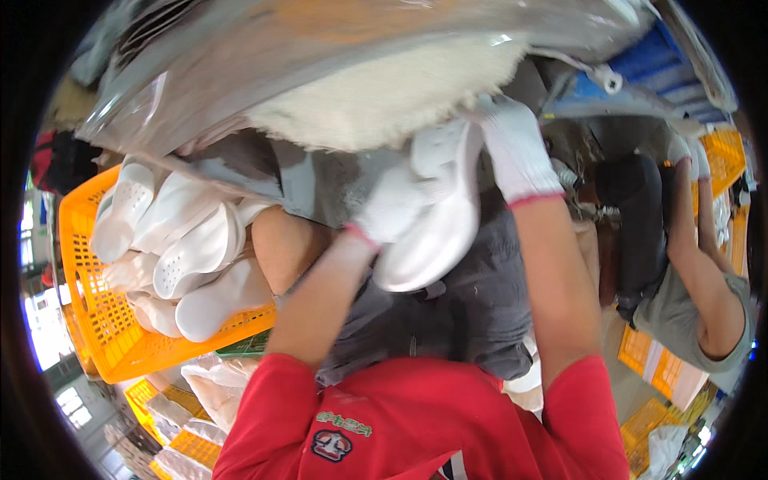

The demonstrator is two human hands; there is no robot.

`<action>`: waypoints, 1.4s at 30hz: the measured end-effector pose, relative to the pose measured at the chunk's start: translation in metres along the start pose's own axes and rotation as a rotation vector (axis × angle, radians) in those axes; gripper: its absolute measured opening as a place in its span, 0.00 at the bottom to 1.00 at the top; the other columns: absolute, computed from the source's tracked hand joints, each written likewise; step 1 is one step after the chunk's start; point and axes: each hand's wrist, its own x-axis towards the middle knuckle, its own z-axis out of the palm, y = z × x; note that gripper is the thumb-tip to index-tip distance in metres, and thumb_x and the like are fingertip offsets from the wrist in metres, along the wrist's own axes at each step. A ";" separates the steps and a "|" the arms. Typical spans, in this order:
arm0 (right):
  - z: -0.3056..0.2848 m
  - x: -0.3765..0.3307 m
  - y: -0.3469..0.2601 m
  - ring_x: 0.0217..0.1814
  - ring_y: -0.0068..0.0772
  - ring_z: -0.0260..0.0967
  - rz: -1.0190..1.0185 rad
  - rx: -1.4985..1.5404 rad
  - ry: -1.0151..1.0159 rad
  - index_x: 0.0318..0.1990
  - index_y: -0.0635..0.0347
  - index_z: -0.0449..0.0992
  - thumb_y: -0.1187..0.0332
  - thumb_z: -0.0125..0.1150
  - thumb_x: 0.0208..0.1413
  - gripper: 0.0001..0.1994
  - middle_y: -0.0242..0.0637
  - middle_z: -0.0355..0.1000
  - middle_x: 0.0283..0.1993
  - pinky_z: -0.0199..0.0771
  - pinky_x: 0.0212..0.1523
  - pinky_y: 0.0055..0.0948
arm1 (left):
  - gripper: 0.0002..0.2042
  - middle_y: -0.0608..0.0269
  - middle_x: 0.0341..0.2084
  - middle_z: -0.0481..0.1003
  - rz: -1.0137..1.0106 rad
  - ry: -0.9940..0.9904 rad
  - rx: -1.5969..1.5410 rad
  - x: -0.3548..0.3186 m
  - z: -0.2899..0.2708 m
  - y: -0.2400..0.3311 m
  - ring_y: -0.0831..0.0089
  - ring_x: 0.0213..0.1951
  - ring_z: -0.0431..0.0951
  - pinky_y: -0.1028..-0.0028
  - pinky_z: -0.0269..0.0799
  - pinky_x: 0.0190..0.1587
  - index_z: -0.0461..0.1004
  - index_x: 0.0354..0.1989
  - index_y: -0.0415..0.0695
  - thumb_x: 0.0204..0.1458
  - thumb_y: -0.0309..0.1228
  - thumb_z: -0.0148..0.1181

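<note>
I hold a white clog (432,248) above my lap, tilted with its far end up against or just under a fluffy cream-coloured roll (384,96); whether they touch I cannot tell. My left hand (392,204), in a white knit glove with a pink cuff, is closed around the clog's left side. At the clog's far right end, my right hand (514,152), gloved alike, has its fingers closed on it, the fingertips partly blurred and hidden. Over the roll lies a grey, see-through plastic cover (192,104).
To my left an orange crate (92,296) is heaped with white clogs (196,252). A cable (560,58) with a white end hangs at the upper right, near a blue crate (648,64). Another person (688,296) sits close on my right. More orange crates (648,360) stand around.
</note>
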 end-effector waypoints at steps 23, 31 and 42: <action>0.064 -0.100 -0.046 0.33 0.43 0.82 -0.467 -0.488 0.161 0.62 0.51 0.83 0.70 0.71 0.59 0.22 0.40 0.83 0.39 0.82 0.34 0.35 | 0.21 0.53 0.36 0.79 -0.164 0.146 -0.983 0.033 -0.022 -0.026 0.58 0.35 0.83 0.58 0.83 0.41 0.74 0.54 0.42 0.74 0.50 0.51; 0.082 -0.036 -0.045 0.38 0.47 0.83 -0.559 -0.580 -0.054 0.41 0.56 0.86 0.66 0.73 0.58 0.07 0.48 0.84 0.40 0.84 0.42 0.35 | 0.17 0.57 0.46 0.83 0.319 0.458 -0.033 0.018 -0.014 -0.043 0.67 0.49 0.84 0.60 0.81 0.53 0.71 0.59 0.41 0.76 0.42 0.52; 0.067 -0.046 -0.060 0.50 0.29 0.79 0.390 0.554 -0.533 0.63 0.65 0.77 0.64 0.73 0.61 0.25 0.39 0.81 0.48 0.79 0.57 0.30 | 0.33 0.54 0.26 0.71 -0.013 0.048 -1.045 0.059 -0.025 -0.006 0.51 0.29 0.79 0.46 0.77 0.33 0.71 0.45 0.46 0.68 0.69 0.43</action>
